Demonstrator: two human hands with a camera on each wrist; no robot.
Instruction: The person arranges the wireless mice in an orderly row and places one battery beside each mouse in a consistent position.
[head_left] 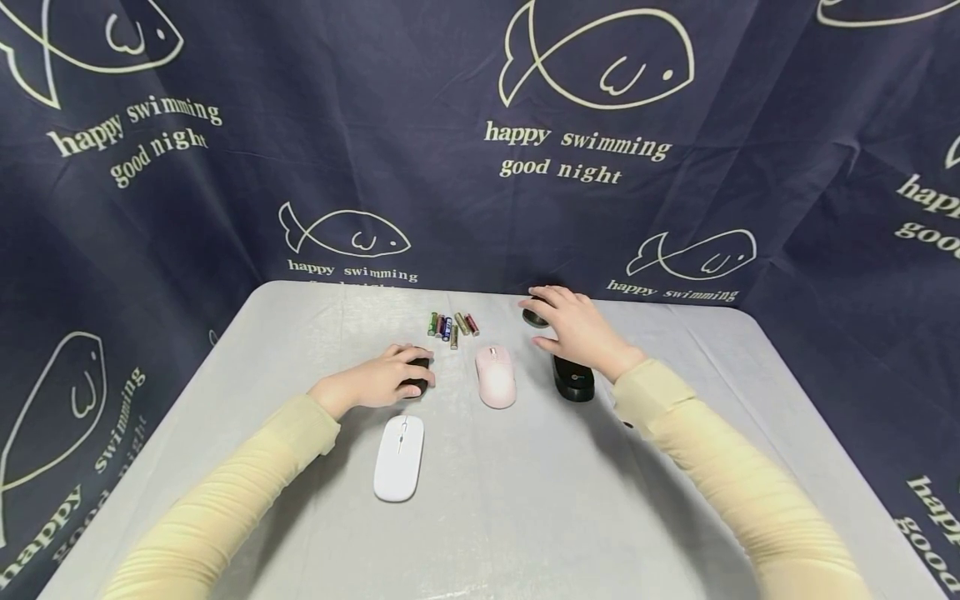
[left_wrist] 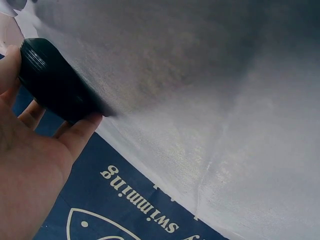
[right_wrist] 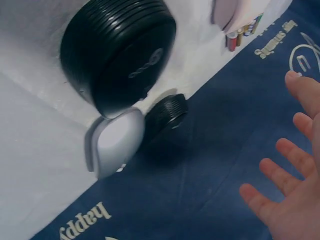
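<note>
My left hand [head_left: 375,380] grips a black computer mouse [head_left: 417,377] by its sides, thumb on one side and fingertips on the other. In the left wrist view this mouse [left_wrist: 55,80] shows its dark ribbed end. My right hand [head_left: 583,330] is held over the right part of the table, fingers spread and nothing in them. Beneath and around it are a black mouse with a small logo [head_left: 573,382] and another black mouse [head_left: 536,315] farther back. The right wrist view also shows a grey-white mouse [right_wrist: 119,142] between them, hidden by the hand in the head view.
A pink mouse [head_left: 496,377] lies between the hands, and a white mouse [head_left: 399,458] lies nearer, below the left hand. Several small batteries [head_left: 447,327] are grouped toward the back of the white table [head_left: 495,517]. A dark blue fish-print curtain [head_left: 450,167] surrounds the table.
</note>
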